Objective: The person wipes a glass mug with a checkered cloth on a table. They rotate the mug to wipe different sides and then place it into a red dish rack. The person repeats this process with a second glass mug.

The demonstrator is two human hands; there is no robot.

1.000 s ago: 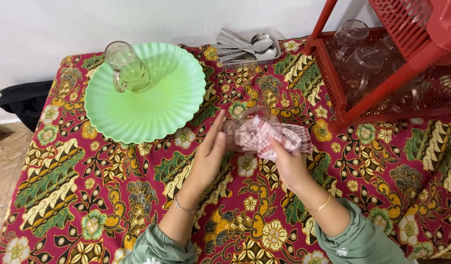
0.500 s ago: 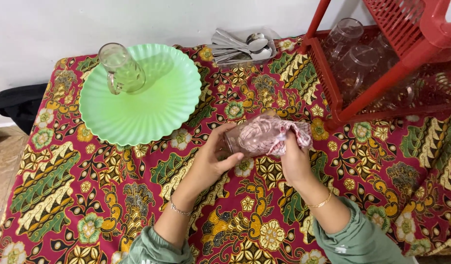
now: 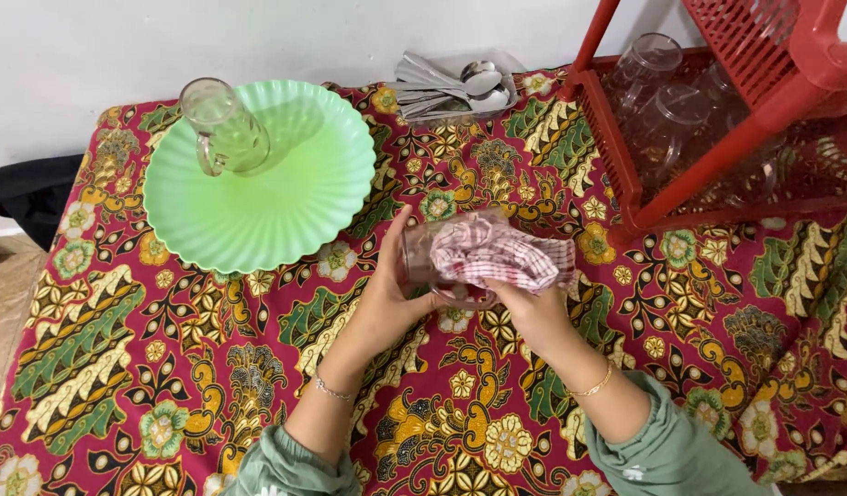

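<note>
Glass mug (image 3: 421,259), left hand (image 3: 387,298) cupping, right hand (image 3: 532,317) gripping cloth (image 3: 497,257)

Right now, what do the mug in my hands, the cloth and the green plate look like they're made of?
Mug: clear glass, it seems; the cloth shows through it.
Cloth: soft woven fabric, red-and-white check, bunched in folds.
Plate: probably plastic or melamine; pale green, smooth, fluted, with a soft sheen.

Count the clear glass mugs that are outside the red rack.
2. One mug stands on the green plate; the other mug is held in the left hand, stuffed with a checked cloth worked by the right hand.
</note>
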